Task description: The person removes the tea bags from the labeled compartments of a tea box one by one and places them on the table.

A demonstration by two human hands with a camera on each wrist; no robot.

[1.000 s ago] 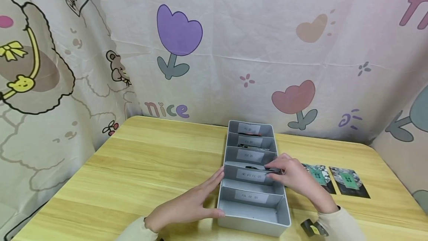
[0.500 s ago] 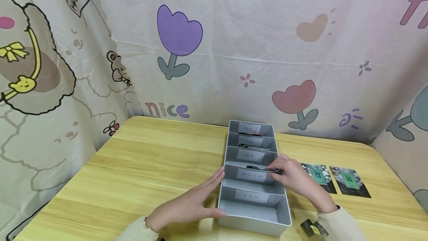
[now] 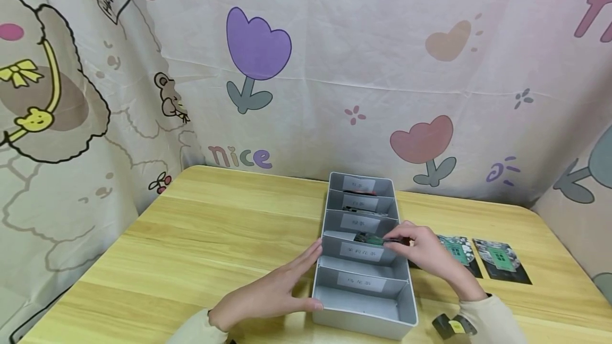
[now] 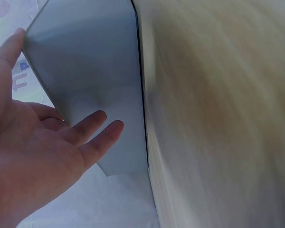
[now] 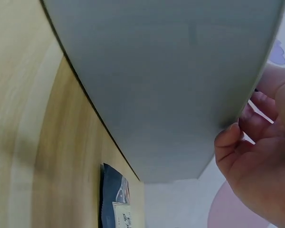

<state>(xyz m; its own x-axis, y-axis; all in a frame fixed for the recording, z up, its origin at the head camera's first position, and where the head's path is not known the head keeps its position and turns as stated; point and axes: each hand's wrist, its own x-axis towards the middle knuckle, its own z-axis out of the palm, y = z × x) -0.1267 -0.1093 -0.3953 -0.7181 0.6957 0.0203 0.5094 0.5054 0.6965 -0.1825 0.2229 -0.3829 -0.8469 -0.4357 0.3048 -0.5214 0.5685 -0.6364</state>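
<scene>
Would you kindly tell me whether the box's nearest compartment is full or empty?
The compartment appears empty: its visible grey floor looks bare in the head view.

Left hand (image 3: 268,295) splayed, right hand (image 3: 424,254) pinching

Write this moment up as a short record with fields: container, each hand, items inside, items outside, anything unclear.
Container: long grey rectangular box with five compartments and white labels, on a yellow wood-grain table
Left hand: touches the box's left side
Right hand: pinches a flat dark-and-green packet at the middle compartment
Inside: thin reddish item, farthest compartment; thin dark-and-pale packet, second farthest
Outside, right: two flat dark packets with green labels; small dark item with yellow patch
Unclear: whether the pinched packet touches the compartment floor
</scene>
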